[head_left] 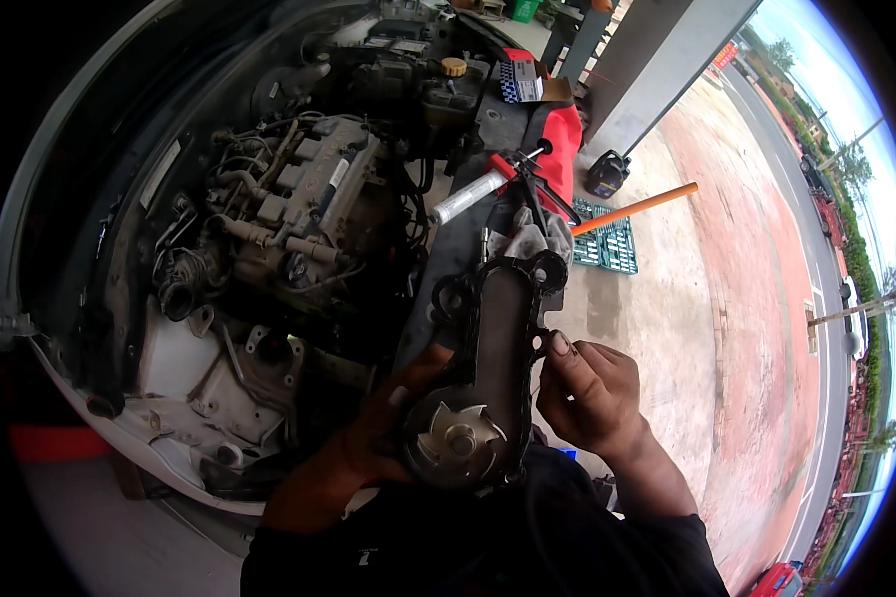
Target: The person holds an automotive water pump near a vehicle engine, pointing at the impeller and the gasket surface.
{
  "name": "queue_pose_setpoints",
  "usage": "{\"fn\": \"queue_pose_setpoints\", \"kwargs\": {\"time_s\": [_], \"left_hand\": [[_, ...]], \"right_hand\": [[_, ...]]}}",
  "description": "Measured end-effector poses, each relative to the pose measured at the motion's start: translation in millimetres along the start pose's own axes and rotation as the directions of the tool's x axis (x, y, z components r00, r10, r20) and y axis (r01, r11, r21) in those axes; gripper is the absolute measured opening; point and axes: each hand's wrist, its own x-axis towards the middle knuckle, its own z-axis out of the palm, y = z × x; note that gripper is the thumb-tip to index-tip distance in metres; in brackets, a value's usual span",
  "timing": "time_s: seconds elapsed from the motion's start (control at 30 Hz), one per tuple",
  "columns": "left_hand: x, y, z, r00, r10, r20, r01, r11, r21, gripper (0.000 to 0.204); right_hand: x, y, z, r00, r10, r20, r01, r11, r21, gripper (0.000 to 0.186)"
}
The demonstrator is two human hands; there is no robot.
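Observation:
A water pump point(506, 333) with a bare metal impeller point(460, 441) is held up in front of my body, its open face toward me. Black sealant runs in a bead around its rim. My left hand point(373, 428) grips its left side near the impeller, the fingers partly hidden behind the housing. At the opposite edge, my right hand point(597, 393) has its thumb and forefinger pressed at a small lug with a hole, the other fingers curled in. Dark smudges mark the right fingertips. Just beyond the pump, a sealant gun with a silver tube point(471, 196) lies on the fender.
To the left is an open engine bay with its engine point(309, 189). A red-and-black fender cover point(560, 149) bears an opened box point(533, 82) and a crumpled rag point(528, 239). A black jug point(608, 174), a green socket set point(607, 244) and an orange bar point(637, 208) are on the right.

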Motion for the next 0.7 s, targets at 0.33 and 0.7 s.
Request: {"fn": "queue_pose_setpoints", "kwargs": {"time_s": [0.33, 0.7], "left_hand": [[18.7, -5.5, -8.6, 0.994, -0.075, 0.082, 0.096, 0.952, -0.292, 0.064], [31.5, -24.3, 0.9, 0.858, 0.509, -0.072, -0.406, 0.757, 0.511, 0.050]], "right_hand": [[-21.4, -2.8, 11.4, 0.984, 0.180, -0.002, -0.178, 0.971, -0.161, 0.078], [-63.8, 56.0, -6.5, 0.676, 0.714, 0.182, -0.611, 0.406, 0.680, 0.074]]}}
